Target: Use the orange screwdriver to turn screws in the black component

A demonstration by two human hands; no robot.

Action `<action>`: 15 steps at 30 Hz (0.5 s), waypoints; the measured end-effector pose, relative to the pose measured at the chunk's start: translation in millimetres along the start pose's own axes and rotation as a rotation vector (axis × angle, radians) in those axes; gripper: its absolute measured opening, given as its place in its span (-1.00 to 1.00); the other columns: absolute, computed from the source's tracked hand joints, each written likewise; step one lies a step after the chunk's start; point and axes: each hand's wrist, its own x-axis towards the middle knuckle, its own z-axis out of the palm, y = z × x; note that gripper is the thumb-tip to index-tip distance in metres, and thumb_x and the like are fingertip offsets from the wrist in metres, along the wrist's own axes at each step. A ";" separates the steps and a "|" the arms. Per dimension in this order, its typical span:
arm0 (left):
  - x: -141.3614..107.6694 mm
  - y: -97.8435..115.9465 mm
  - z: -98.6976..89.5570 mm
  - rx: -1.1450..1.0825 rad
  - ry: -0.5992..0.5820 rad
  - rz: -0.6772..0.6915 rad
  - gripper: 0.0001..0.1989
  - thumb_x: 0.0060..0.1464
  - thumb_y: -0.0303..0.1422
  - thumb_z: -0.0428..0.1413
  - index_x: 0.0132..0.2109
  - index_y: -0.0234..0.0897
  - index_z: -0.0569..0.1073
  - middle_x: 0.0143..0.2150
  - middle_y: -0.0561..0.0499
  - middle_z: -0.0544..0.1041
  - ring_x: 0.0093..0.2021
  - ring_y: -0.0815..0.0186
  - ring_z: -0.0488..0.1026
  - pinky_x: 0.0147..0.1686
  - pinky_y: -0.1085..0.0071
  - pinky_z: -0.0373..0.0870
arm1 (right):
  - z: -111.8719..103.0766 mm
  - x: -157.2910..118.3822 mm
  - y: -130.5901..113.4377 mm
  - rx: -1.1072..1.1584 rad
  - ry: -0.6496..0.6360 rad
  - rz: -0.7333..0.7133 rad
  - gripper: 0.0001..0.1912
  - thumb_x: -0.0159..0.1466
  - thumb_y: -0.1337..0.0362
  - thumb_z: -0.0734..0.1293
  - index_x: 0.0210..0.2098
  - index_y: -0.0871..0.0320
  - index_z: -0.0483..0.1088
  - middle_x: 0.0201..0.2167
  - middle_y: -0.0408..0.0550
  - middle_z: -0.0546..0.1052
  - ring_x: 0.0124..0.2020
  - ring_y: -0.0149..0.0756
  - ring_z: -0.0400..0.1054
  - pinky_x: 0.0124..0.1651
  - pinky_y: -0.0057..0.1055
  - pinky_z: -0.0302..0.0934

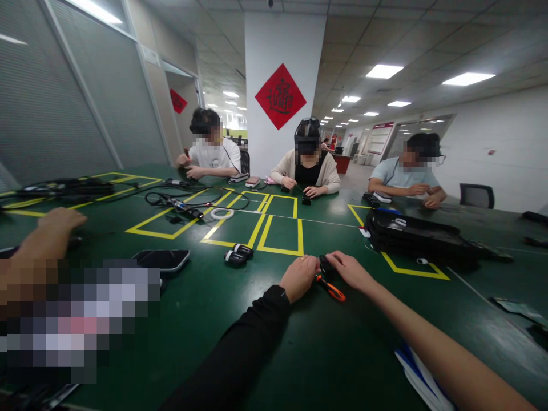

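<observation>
My left hand (300, 278), below a black sleeve, is closed at the left side of a small black object (327, 265). From the other side, my right hand (349, 270) grips the same object with thumb and fingers, so its exact kind stays hidden. Just below the hands is an orange-and-black tool handle (333, 289), like a screwdriver's, its front end close to my left fingers. Two rounded black pieces with white labels (238, 254) sit together on the green table (257, 319), left of my hands.
A phone (162, 260) and a co-worker's hand (60, 222) are at left. Black cables (184, 205) and a white ring (222, 213) lie beyond, among yellow tape outlines (280, 252). A black bag (419, 237) rests at right. Several people sit across the table.
</observation>
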 end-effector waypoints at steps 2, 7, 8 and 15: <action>-0.2 3.9 1.5 -0.064 -0.024 -0.003 -0.86 0.19 -0.39 -0.15 -0.26 -0.32 0.27 -0.32 -0.03 0.38 -0.30 0.29 0.33 -0.24 0.36 0.25 | -8.3 -1.6 -1.3 -0.050 0.045 -0.134 -0.70 0.29 0.24 0.06 -0.15 0.13 0.36 -0.25 -0.02 0.46 -0.20 -0.25 0.31 -0.11 -0.27 0.17; -4.8 7.5 2.1 -0.180 -0.101 -0.013 -0.88 0.18 -0.42 -0.15 -0.21 -0.31 0.26 -0.27 -0.03 0.39 -0.29 0.31 0.37 -0.27 0.39 0.27 | -9.7 -0.1 -7.1 -0.203 -0.129 -0.555 -0.46 0.06 0.62 0.12 -0.07 0.03 0.34 0.08 -0.12 0.29 0.12 -0.25 0.04 0.15 -0.18 -0.02; -5.9 7.3 2.0 -0.185 -0.105 -0.019 -0.88 0.18 -0.42 -0.15 -0.21 -0.30 0.26 -0.28 -0.03 0.39 -0.29 0.31 0.37 -0.27 0.40 0.27 | -6.1 2.1 -7.4 -0.219 -0.158 -0.578 -0.43 0.04 0.64 0.10 -0.08 0.02 0.35 0.07 -0.13 0.30 0.12 -0.25 0.04 0.14 -0.18 -0.01; -10.4 -1.2 2.6 -0.223 -0.118 -0.098 -0.88 0.17 -0.38 -0.14 -0.25 -0.28 0.26 -0.33 -0.02 0.41 -0.31 0.31 0.38 -0.29 0.42 0.26 | 2.7 13.7 22.6 -0.253 -0.107 -0.408 -0.43 0.15 0.45 0.18 0.15 0.03 0.11 0.02 0.00 0.31 0.03 -0.17 0.15 0.08 -0.13 0.08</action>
